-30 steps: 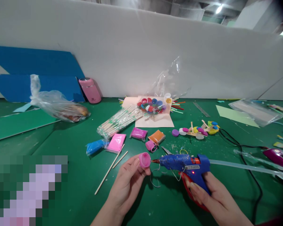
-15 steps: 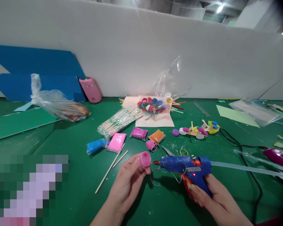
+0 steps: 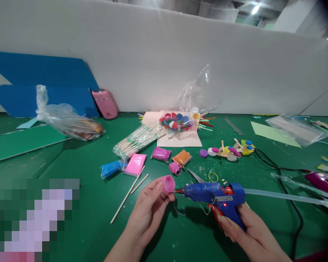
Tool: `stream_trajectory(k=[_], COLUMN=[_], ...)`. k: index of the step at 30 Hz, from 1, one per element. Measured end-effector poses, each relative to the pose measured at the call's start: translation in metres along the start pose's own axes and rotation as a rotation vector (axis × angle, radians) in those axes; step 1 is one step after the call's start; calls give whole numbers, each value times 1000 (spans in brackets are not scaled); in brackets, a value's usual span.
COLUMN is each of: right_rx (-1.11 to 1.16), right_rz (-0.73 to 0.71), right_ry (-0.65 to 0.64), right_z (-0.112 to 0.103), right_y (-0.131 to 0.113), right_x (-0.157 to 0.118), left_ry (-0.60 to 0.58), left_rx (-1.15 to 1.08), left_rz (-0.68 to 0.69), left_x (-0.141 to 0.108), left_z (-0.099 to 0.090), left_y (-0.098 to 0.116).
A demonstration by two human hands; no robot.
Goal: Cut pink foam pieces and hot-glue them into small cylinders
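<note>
My left hand (image 3: 150,207) pinches a pink bottle cap (image 3: 168,184), its hollow side turned partly up and toward me. In my right hand (image 3: 246,227) is a blue glue gun (image 3: 207,191), gripped by its handle with fingers at the red trigger. The gun's nozzle meets the cap's right rim or lies just beside it; I cannot tell whether they touch. Thin glue strings hang below the nozzle. A long clear glue stick (image 3: 278,195) sticks out of the gun's back, and a red light glows on its side.
Clay packets in pink (image 3: 135,164), blue (image 3: 112,169), purple (image 3: 161,154) and orange (image 3: 182,158) lie beyond my hands. Near them are another pink cap (image 3: 175,168), wooden sticks (image 3: 127,194), scissors (image 3: 195,176), a cap-and-stick model (image 3: 229,151) and a black cord (image 3: 293,205).
The glue gun has shifted slightly left and down, its nozzle now lower on the cap's rim. My left hand and the cap have hardly moved.
</note>
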State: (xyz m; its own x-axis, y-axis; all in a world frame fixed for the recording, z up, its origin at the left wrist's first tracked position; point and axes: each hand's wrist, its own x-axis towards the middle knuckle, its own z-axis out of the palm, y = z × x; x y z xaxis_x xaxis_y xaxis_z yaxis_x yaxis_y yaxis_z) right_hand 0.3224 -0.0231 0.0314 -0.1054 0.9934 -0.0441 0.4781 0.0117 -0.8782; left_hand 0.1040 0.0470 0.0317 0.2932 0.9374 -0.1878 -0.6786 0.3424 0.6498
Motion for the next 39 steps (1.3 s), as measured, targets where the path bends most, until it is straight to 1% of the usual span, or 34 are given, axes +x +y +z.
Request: stream_trajectory(k=[9, 14, 19, 25, 33, 39], right_rx=[-41, -61, -91, -112, -46, 1], right_rz=[-44, -48, -63, -88, -69, -25], right_ry=[22, 11, 36, 75, 51, 12], right_z=[2, 2, 1, 2, 2, 3], right_y=[-10, -9, -12, -17, -14, -16], right_x=[4, 4, 5, 9, 11, 13], left_ry=[22, 36, 24, 42, 32, 9], left_rx=[15, 6, 8, 23, 28, 23], left_rz=[-10, -19, -16, -25, -23, -14], left_x=[1, 0, 0, -1, 0, -1], left_z=[1, 1, 1, 1, 3, 2], left_y=[0, -1, -1, 0, 0, -1])
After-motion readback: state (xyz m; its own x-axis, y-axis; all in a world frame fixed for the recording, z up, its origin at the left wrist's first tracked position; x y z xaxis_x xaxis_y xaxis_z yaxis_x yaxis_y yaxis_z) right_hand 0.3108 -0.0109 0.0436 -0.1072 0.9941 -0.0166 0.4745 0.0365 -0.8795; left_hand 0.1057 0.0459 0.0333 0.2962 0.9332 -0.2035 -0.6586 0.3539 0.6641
